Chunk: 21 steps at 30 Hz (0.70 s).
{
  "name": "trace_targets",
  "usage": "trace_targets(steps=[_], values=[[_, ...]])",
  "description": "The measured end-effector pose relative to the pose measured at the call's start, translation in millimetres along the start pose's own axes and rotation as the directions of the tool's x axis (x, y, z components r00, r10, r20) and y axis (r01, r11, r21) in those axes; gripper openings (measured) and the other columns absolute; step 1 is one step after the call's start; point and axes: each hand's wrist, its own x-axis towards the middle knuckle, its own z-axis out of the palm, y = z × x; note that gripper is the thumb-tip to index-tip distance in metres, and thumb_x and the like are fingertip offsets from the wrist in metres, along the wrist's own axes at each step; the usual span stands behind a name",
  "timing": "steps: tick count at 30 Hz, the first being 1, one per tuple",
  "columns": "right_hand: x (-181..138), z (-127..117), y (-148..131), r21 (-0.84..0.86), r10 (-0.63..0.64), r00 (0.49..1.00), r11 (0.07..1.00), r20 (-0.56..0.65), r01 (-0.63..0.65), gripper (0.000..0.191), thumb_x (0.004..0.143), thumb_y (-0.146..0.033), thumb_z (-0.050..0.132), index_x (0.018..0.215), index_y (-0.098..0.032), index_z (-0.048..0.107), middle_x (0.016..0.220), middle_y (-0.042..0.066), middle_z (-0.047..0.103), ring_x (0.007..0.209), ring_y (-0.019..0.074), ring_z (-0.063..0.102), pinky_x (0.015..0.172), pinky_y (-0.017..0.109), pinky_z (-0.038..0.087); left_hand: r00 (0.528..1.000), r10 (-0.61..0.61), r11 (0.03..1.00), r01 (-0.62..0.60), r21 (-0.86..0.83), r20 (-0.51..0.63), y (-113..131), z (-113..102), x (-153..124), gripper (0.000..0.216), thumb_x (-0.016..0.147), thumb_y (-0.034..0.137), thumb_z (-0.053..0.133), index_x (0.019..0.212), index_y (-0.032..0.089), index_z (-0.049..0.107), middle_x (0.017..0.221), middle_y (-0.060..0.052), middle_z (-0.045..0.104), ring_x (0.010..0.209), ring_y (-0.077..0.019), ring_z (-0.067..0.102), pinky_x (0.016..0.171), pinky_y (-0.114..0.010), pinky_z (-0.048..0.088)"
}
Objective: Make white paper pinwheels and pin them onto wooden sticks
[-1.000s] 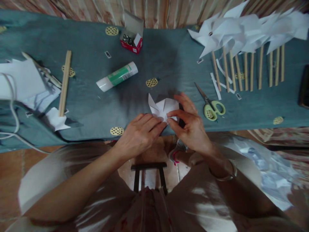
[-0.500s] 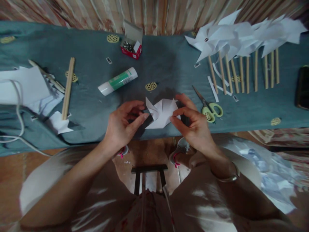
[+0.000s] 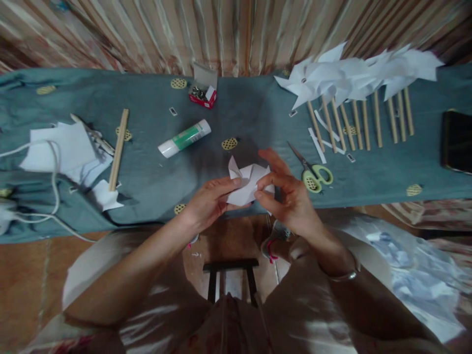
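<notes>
A white paper pinwheel (image 3: 245,192) without a stick is held between my two hands near the table's front edge. Its blades are partly curled, and one pointed corner stands up on the left. My left hand (image 3: 211,199) grips its left side, thumb on top and fingers beneath. With thumb and index finger, my right hand (image 3: 285,194) pinches the paper's right side, the other fingers raised. Just right of that hand lie scissors (image 3: 311,172) with light green handles. A white and green glue stick (image 3: 185,138) lies beyond my left hand.
Finished paper pinwheels (image 3: 350,76) on wooden sticks lie at the back right, beside paper strips (image 3: 317,145). A small red box (image 3: 202,97) of metal pieces stands open at the back. Paper sheets (image 3: 61,147), wooden sticks (image 3: 119,150) and a white cable (image 3: 56,182) lie left.
My left hand has closed on the pinwheel's left side, where it was beside it before. My right hand keeps its pinch. The camera view has shifted, showing more curtain.
</notes>
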Motion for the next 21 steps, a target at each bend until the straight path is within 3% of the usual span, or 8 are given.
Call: trace_targets(steps=[3,6,12,15,21], values=[[0.5,0.5,-3.4,-0.066,-0.041,0.999,0.997,0.020,0.042,0.012,0.079,-0.016,0.066,0.075,-0.026,0.064,0.148,-0.001,0.054,0.152,0.0287,0.031,0.121,0.056,0.031,1.000,0.028,1.000,-0.028,0.002,0.003,0.6,5.6,1.2,0.012,0.069,0.023,0.081,0.079,0.017,0.077,0.076,-0.002,0.075,0.066,-0.0123,0.066,0.069,-0.023,0.057],[1.1,1.5,-1.7,-0.154,-0.091,0.996,0.984,-0.004,0.090,0.011,0.080,-0.017,0.066,0.076,-0.027,0.064,0.149,-0.001,0.054,0.151,0.0306,0.032,0.119,0.061,0.032,0.995,0.092,0.996,-0.092,0.002,-0.025,-1.1,7.1,3.0,0.010,0.067,0.024,0.081,0.075,0.018,0.078,0.069,-0.001,0.073,0.060,-0.0105,0.062,0.062,-0.021,0.052],[4.6,4.6,2.4,-0.311,-0.176,0.982,0.939,-0.062,0.149,0.006,0.083,-0.023,0.067,0.080,-0.028,0.066,0.150,-0.002,0.051,0.152,0.0310,0.029,0.121,0.062,0.029,0.972,0.217,0.976,-0.214,0.044,-0.089,-6.3,6.3,8.5,0.011,0.068,0.027,0.081,0.073,0.018,0.078,0.071,-0.001,0.073,0.063,-0.0108,0.061,0.066,-0.022,0.050],[6.9,5.4,1.9,-0.345,-0.205,0.976,0.923,-0.069,0.169,0.008,0.084,-0.020,0.067,0.080,-0.027,0.068,0.152,0.001,0.051,0.152,0.0328,0.030,0.122,0.062,0.028,0.959,0.271,0.961,-0.265,0.077,-0.085,-8.2,5.4,10.7,0.013,0.068,0.029,0.082,0.074,0.018,0.078,0.072,-0.001,0.074,0.066,-0.0111,0.061,0.068,-0.023,0.050],[9.6,6.4,4.6,-0.388,-0.242,0.966,0.902,-0.095,0.187,0.011,0.083,-0.020,0.068,0.079,-0.030,0.068,0.152,-0.003,0.050,0.151,0.0335,0.030,0.122,0.062,0.028,0.945,0.321,0.943,-0.312,0.117,-0.067,-9.0,4.7,13.8,0.018,0.068,0.032,0.083,0.078,0.019,0.078,0.074,-0.001,0.074,0.070,-0.0132,0.064,0.074,-0.027,0.052]])
